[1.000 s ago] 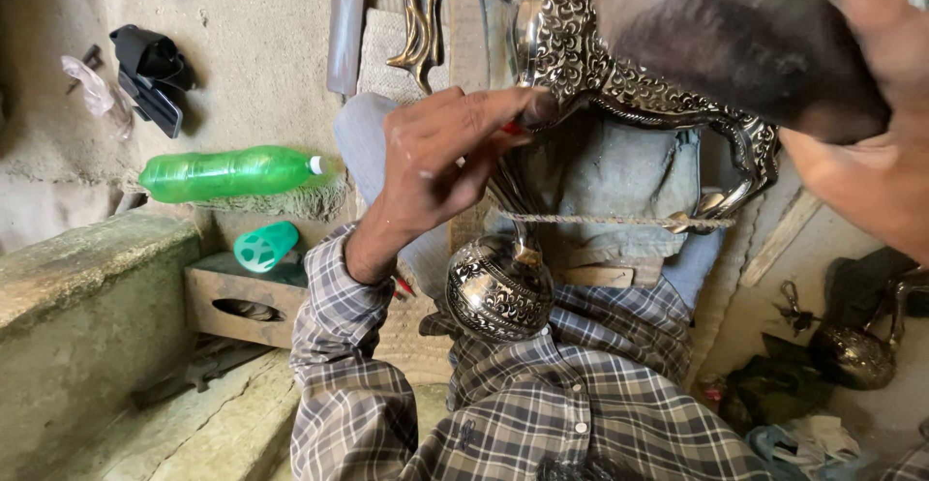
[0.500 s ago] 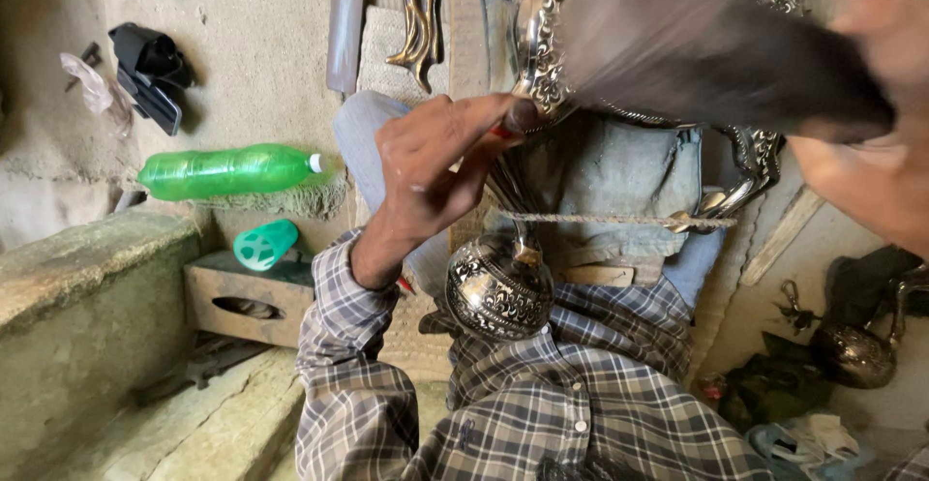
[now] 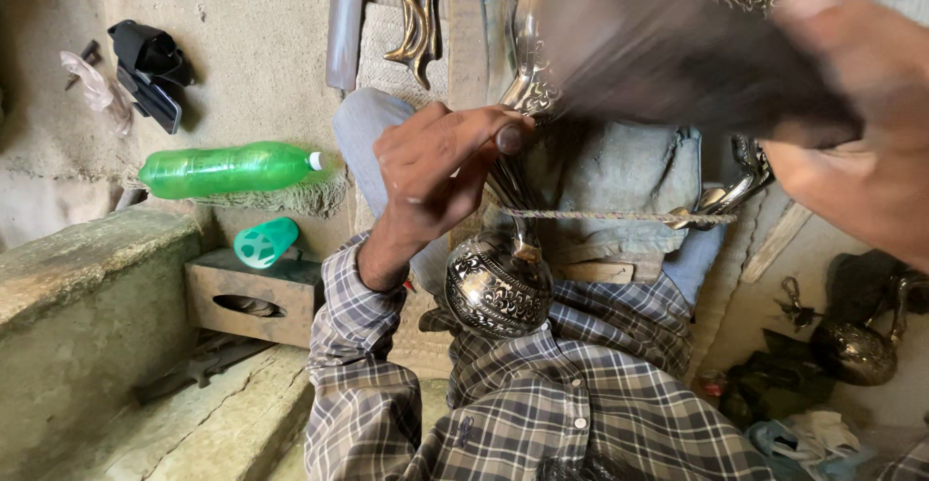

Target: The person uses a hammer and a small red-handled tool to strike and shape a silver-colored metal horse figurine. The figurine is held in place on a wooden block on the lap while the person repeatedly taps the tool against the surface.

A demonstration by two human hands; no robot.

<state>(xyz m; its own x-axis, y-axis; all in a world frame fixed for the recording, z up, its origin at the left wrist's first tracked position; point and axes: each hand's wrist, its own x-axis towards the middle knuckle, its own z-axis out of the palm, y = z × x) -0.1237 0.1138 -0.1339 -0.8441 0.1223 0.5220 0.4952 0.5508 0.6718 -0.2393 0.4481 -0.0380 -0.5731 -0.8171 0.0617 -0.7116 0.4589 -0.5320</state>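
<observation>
An ornate silver-and-black metal ewer lies across my lap, round foot toward me and curved gold spout pointing away. A twisted cord runs across it over a blue-grey cloth. My left hand pinches a thin punch against the ewer's neck. My right hand, at the upper right, grips a dark hammer that is motion-blurred above the ewer's body and hides most of it.
A green plastic bottle lies on the floor at left, with a teal cup on a wooden box beside a stone ledge. Another dark ornate vessel and crumpled bags sit at the lower right.
The blurred hammer in my right hand has swept leftward and lower over the ewer's body. My left hand has stayed pinched at the same spot.
</observation>
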